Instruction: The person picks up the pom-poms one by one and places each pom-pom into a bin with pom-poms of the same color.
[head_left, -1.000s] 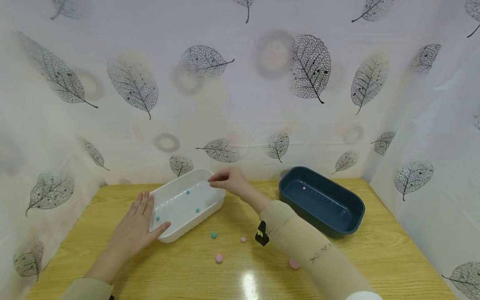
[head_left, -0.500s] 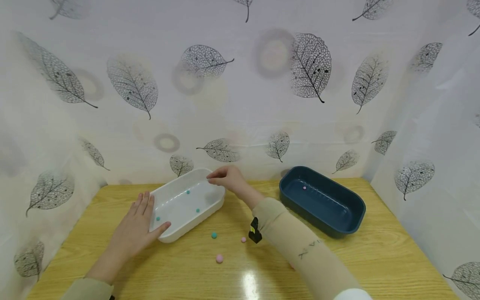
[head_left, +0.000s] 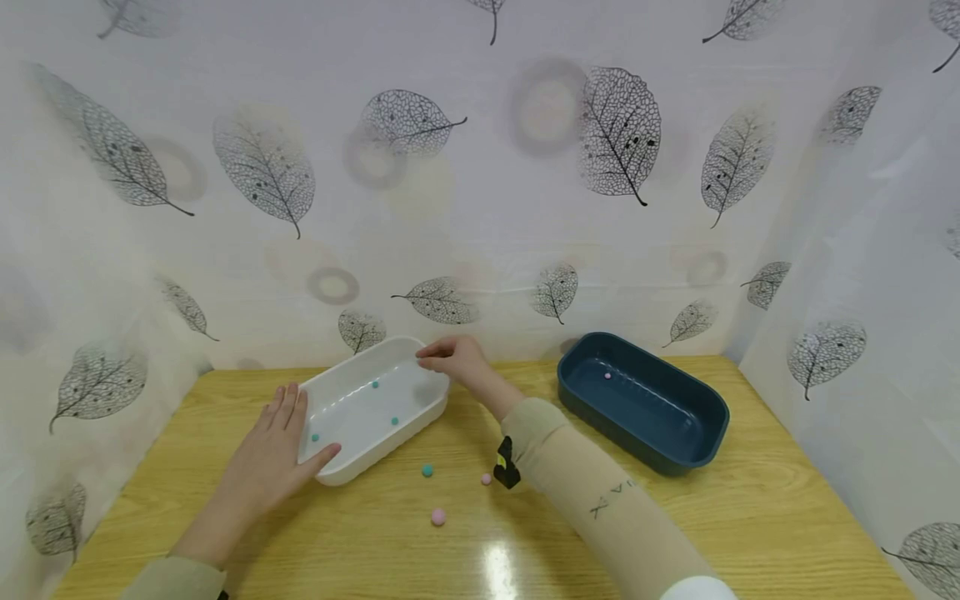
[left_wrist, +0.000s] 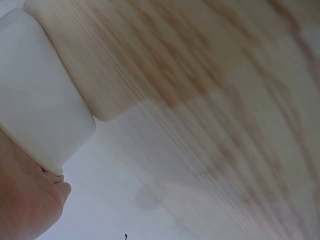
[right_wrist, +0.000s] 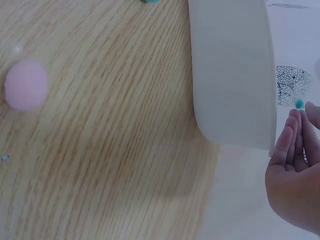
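My right hand (head_left: 457,360) is over the far right end of a white oblong tray (head_left: 401,437). In the right wrist view a small green ball (right_wrist: 299,103) shows at its fingertips, pinched against the thumb. That ball is hidden by the fingers in the head view. At the tray's left end rests my left hand (head_left: 266,454), fingers straight, with the thumb over the near rim. Inside the white tray lie three small teal balls, among them a middle one (head_left: 395,421).
A dark blue tray (head_left: 645,412) at the right holds a small pink ball (head_left: 607,376). On the wooden table (head_left: 360,550), before the white tray, lie a teal ball (head_left: 427,471), a small pink ball (head_left: 486,479) and a larger pink ball (head_left: 438,517). A leaf-patterned curtain (head_left: 480,208) stands behind.
My right forearm has swung slightly left and now covers a pink ball that showed beside the sleeve a second ago. The right hand stays over the white tray's end; the left hand keeps still.
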